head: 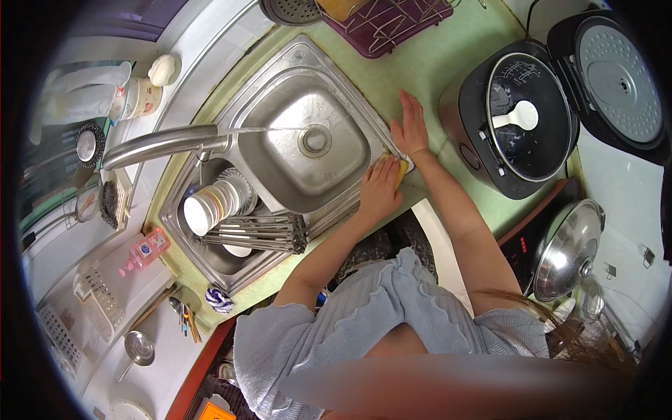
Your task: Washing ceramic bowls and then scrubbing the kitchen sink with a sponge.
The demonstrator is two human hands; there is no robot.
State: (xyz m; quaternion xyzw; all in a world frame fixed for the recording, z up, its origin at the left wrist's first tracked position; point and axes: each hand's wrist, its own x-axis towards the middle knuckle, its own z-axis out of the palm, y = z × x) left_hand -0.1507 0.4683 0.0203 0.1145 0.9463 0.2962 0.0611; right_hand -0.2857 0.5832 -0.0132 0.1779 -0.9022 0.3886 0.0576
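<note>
My left hand (382,188) presses a yellow sponge (402,169) against the near right corner of the steel sink (315,142); the fingers lie over most of the sponge. Beside it, my right hand (410,126) rests on the green countertop (415,73) at the sink's right rim, fingers extended, holding nothing visible. Water runs from the faucet (163,146) into the large basin. In the smaller basin stand stacked bowls (210,207) and a bundle of metal bars (262,233), perhaps a folded rack.
Right of my right hand stands an open rice cooker (472,126) with a white scoop (522,115) inside. A lidded pan (569,249) sits on an induction cooktop (525,236). A purple drying tray (375,47), pink bottle (149,248) and scrubber (218,300) surround the sink.
</note>
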